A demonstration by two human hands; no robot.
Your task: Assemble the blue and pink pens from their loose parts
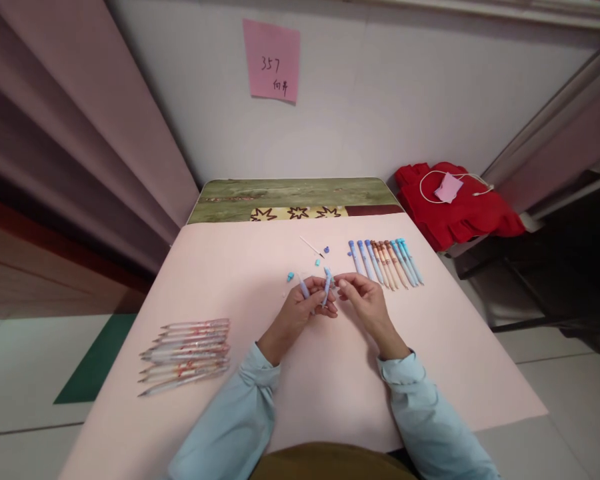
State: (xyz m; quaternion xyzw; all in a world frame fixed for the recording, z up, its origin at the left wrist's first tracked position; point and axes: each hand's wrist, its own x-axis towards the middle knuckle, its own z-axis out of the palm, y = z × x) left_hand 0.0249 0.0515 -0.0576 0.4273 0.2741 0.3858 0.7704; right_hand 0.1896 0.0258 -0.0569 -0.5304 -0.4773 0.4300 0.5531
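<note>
My left hand [295, 312] is closed on two light blue pen parts above the middle of the table. One lavender pen barrel [305, 287] sticks up on its left side; the other pen piece [327, 287] stands between thumb and fingers. Beside it, my right hand [373, 308] has thumb and forefinger pinched together close to that piece; what they hold, if anything, is too small to make out. Just beyond the hands lie a turquoise pen cap piece [291, 276], a small turquoise part [317, 263], a dark blue part [327, 250] and a thin refill [311, 247].
A row of blue, brown and turquoise-topped pens [387, 264] lies at the right. Several clear-barrelled pens [187, 350] are stacked at the left. Pale paper [340, 387] covers the table. Behind its right corner, a red cloth [455, 213] carries a white cord and pink paper.
</note>
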